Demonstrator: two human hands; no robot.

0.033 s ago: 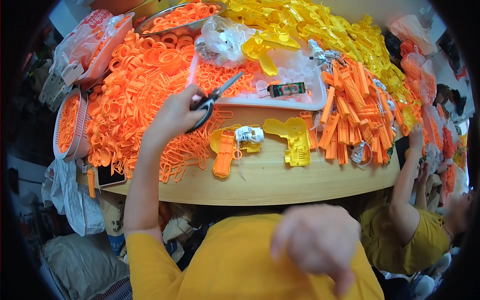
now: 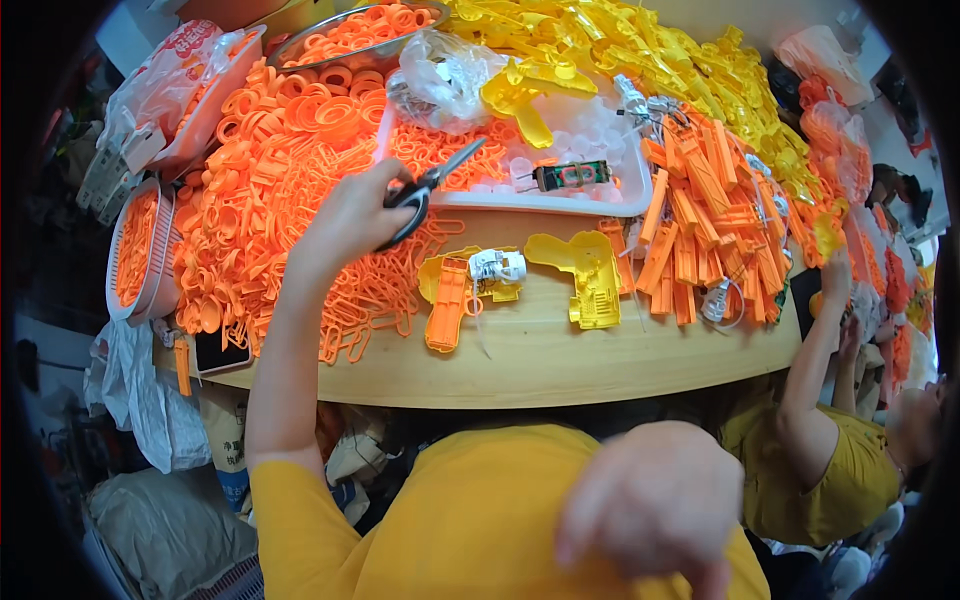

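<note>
My left hand (image 2: 355, 215) is closed round the dark handles of a pair of scissors (image 2: 436, 180), held above the loose orange clips. Their blades point away to the right, over the near edge of a white tray (image 2: 540, 207). My right hand (image 2: 655, 500) hangs in front of my yellow shirt, off the table; motion smears its fingers, and nothing can be made out in it. On the table between lies a yellow toy half-shell (image 2: 505, 293) with an orange handle piece (image 2: 447, 310) and a white motor unit (image 2: 497, 267). An inner-side-up yellow half-shell (image 2: 592, 285) lies beside it.
Orange rings and clips (image 2: 270, 200) heap up at left. Orange sticks (image 2: 690, 230) with wired white units pile at right, yellow shells (image 2: 640, 50) behind. The tray holds a small circuit piece (image 2: 572, 176). At far right a co-worker's arm (image 2: 810, 350) reaches to the table.
My right hand has moved a little right and down. The scissors in my left hand have shifted slightly. The parts on the table lie as before.
</note>
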